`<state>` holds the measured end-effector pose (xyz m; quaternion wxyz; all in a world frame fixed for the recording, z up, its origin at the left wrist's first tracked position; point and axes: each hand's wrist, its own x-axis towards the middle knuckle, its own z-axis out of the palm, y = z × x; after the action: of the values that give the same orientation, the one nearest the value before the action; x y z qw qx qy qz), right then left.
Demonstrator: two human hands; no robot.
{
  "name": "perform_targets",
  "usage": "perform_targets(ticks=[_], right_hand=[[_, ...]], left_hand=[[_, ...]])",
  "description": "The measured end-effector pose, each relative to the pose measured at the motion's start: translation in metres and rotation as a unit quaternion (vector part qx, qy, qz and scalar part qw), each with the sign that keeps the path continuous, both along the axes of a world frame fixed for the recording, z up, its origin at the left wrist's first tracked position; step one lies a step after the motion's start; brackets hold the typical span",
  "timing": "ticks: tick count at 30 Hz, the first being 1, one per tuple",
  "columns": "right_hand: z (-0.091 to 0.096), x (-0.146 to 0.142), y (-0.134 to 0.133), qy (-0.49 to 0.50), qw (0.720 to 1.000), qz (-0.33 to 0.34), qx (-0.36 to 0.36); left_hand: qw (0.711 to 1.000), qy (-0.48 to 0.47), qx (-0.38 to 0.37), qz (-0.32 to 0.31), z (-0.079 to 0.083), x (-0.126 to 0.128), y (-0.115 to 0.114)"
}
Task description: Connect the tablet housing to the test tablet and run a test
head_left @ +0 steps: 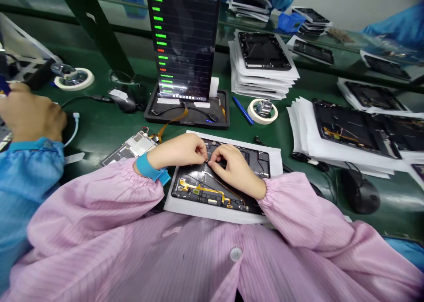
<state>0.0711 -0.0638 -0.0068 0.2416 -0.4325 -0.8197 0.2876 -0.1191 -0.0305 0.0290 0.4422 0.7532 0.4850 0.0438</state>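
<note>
The left hand (194,149) and right hand (234,166) bunch their fingertips over the open black rectangular device housing (197,177), near centre; what they pinch I cannot tell. A slip could snag its flat orange ribbon cable (208,189), and the white paper sheet (205,212) beneath might slide under pressure.

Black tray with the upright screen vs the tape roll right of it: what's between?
A blue pen, slanted on the green bench between black tray and tape roll; head view.
</note>
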Motion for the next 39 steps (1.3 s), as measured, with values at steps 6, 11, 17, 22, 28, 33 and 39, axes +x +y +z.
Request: perform_targets(ticks=[6, 11, 17, 22, 28, 33, 39], right_hand=[[0.0012, -0.0007, 0.0010, -0.012, 1.000, 0.001, -0.003], [0.0021, -0.0010, 0.0011, -0.015, 1.000, 0.001, -0.006], [0.0026, -0.0007, 0.0011, -0.012, 1.000, 0.004, -0.006], [0.0018, -0.0007, 0.0018, -0.016, 1.000, 0.005, -0.005], [0.0021, -0.0011, 0.0013, -0.023, 1.000, 0.004, -0.008], [0.0016, -0.0015, 0.0015, -0.022, 1.000, 0.000, -0.008], [0.0025, -0.0005, 0.0023, -0.011, 1.000, 0.008, -0.008]], left_hand=[[1.000, 0.015, 0.015, -0.019, 0.0034, 0.0008, -0.0024], [0.999, 0.017, 0.019, -0.025, 0.0045, 0.0008, -0.0034], [0.999, 0.016, 0.022, -0.020, 0.0060, 0.0009, -0.0042], [0.999, 0.017, 0.029, -0.026, 0.0049, 0.0010, -0.0053], [0.998, 0.032, 0.042, -0.031, 0.0046, 0.0025, -0.0067], [0.998, 0.033, 0.051, -0.034, 0.0061, 0.0028, -0.0066], [0.998, 0.023, 0.046, -0.034, 0.0020, 0.0025, -0.0049]])
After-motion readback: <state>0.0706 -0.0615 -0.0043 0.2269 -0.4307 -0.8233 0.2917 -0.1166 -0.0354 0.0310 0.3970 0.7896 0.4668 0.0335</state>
